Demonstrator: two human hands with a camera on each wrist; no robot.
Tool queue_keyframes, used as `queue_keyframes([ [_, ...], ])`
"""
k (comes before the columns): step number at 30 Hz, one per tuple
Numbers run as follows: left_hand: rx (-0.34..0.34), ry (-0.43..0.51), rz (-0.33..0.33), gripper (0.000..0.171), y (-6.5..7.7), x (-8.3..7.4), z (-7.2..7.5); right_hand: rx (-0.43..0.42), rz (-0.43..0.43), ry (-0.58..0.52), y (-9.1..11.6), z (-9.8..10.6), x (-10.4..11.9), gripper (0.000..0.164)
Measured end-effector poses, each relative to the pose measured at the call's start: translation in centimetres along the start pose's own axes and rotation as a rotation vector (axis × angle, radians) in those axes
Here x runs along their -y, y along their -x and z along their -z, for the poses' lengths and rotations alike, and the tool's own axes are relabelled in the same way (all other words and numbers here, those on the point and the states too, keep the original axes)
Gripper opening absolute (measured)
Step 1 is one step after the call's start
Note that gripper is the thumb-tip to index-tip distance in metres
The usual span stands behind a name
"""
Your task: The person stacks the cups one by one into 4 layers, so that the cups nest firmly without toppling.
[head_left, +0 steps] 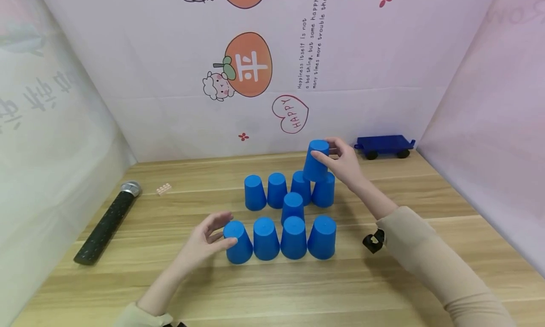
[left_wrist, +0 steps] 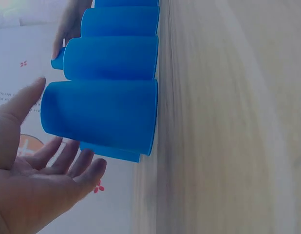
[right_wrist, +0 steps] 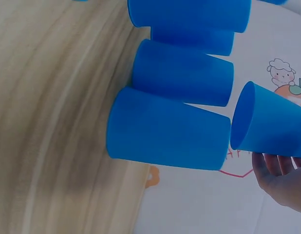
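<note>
Upside down, a blue plastic cup [head_left: 316, 163] is gripped by my right hand [head_left: 346, 166], thumb on the near side. It is held above the right end of the back row, overlapping the rightmost back cup [head_left: 323, 194]; in the right wrist view the held cup's open mouth [right_wrist: 242, 117] shows. My left hand [head_left: 203, 244] is spread around the leftmost cup [head_left: 239, 246] of the front row, and the left wrist view has its fingers loosely extended beside that cup. Several inverted cups make up each row. Between the rows stands a single cup [head_left: 292, 207].
A microphone [head_left: 109, 223] with a dark handle lies at the left. Near it is a small pinkish piece [head_left: 163, 189]. At the back right stands a blue toy wagon [head_left: 385, 146]. A small black object [head_left: 373, 242] is beside the right cuff. Printed white sheets [head_left: 170, 71] enclose the wooden table [head_left: 272, 298].
</note>
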State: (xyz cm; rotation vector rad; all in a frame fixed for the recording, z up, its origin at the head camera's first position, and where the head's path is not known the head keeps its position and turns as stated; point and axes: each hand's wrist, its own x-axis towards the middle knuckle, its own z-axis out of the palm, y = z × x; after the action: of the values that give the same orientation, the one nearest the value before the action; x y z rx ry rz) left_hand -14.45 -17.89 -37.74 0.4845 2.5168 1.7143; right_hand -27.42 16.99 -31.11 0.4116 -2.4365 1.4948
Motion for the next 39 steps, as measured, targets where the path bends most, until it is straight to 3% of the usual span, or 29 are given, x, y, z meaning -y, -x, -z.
queue_keyframes([
  [10, 0.067, -0.020, 0.012, 0.059, 0.25, -0.16, -0.39, 0.018, -0.014, -0.006, 0.29, -0.35, -0.41, 0.052],
  [39, 0.042, -0.011, 0.035, 0.048, 0.25, -0.05, -0.53, -0.002, 0.018, 0.013, 0.37, -0.82, -0.63, 0.053],
])
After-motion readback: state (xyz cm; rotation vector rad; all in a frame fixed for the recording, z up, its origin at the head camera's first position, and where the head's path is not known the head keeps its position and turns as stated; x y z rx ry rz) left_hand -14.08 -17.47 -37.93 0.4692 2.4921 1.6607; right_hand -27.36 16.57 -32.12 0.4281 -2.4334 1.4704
